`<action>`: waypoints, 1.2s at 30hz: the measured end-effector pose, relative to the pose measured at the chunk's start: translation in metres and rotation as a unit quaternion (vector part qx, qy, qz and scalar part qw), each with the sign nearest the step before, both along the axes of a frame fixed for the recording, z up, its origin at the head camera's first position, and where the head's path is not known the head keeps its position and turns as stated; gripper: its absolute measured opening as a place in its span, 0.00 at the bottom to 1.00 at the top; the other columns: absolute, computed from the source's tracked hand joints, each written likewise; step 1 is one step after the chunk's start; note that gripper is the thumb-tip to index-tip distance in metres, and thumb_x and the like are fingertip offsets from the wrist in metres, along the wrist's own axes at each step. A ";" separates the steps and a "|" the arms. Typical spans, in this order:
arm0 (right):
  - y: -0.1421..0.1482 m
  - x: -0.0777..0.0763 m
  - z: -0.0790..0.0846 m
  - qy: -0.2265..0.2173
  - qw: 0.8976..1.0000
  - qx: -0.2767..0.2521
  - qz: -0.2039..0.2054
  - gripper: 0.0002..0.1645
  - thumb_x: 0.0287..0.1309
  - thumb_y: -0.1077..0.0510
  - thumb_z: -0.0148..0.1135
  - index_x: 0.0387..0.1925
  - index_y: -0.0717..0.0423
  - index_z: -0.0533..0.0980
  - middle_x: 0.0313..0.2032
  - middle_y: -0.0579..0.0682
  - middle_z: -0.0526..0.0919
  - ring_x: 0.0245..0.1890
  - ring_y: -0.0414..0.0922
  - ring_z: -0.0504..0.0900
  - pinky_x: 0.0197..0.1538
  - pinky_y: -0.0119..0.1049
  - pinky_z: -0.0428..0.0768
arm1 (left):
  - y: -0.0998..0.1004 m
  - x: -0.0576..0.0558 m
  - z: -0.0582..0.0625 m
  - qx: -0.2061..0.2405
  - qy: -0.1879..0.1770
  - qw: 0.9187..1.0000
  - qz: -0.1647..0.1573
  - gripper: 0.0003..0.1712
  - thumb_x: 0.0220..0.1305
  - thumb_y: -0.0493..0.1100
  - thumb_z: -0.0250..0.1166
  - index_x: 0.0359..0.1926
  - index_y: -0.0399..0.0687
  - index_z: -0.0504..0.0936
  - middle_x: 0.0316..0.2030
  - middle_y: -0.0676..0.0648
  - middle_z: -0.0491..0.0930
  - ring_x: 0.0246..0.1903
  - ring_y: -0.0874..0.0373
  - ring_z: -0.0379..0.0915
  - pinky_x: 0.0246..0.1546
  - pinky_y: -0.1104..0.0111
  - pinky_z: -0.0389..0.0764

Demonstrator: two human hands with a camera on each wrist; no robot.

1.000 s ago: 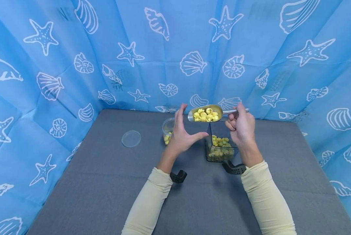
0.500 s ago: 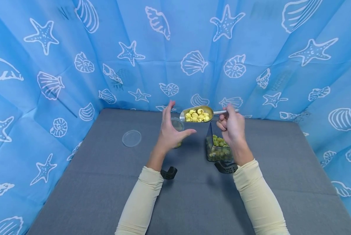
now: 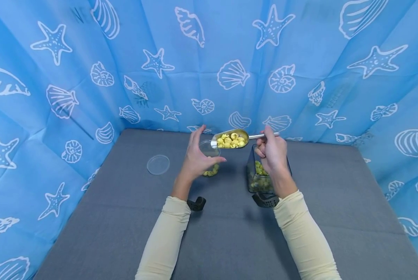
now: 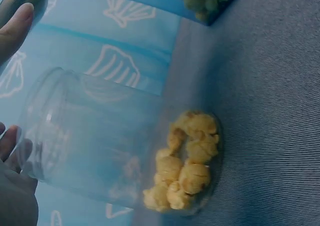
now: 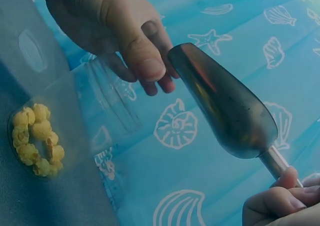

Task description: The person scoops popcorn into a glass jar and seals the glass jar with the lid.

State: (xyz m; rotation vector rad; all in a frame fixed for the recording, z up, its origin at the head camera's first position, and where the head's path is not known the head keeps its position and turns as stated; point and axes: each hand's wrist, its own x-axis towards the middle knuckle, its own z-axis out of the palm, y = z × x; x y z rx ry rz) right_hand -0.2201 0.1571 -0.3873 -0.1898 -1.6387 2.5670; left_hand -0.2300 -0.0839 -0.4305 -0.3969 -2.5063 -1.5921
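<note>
This looks like a curtained-off booth set up for filming handwork, with the room beyond hidden, so whether it stands in a home, a lab or an office cannot be told. Blue curtains [image 3: 209,54], printed with white starfish [image 3: 273,27] and seashells [image 3: 232,74], close in the far side and both flanks of a grey, cloth-textured tabletop [image 3: 118,233]. Black perforated brackets [image 3: 196,204] at the person's wrists suggest a recording rig.
</note>
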 end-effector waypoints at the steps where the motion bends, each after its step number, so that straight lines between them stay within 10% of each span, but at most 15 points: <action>1: 0.000 0.000 -0.001 0.000 1.000 0.005 0.000 0.18 0.79 0.47 0.47 0.42 0.57 0.72 0.20 0.43 0.75 0.09 0.33 0.56 0.17 0.26 0.57 | 0.000 0.000 -0.001 -0.002 -0.006 1.000 0.002 0.70 0.43 0.57 0.85 0.81 0.65 0.50 0.79 0.49 0.52 0.79 0.47 0.49 0.74 0.43 0.62; 36: -0.006 -0.001 -0.007 0.026 0.993 0.116 -0.018 0.20 0.78 0.44 0.49 0.43 0.57 0.74 0.18 0.42 0.78 0.08 0.34 0.55 0.14 0.27 0.57 | -0.005 -0.019 -0.032 0.021 -0.046 0.999 -0.004 0.48 0.46 0.56 0.84 0.67 0.62 0.71 0.65 0.53 0.73 0.69 0.47 0.67 0.69 0.45 0.70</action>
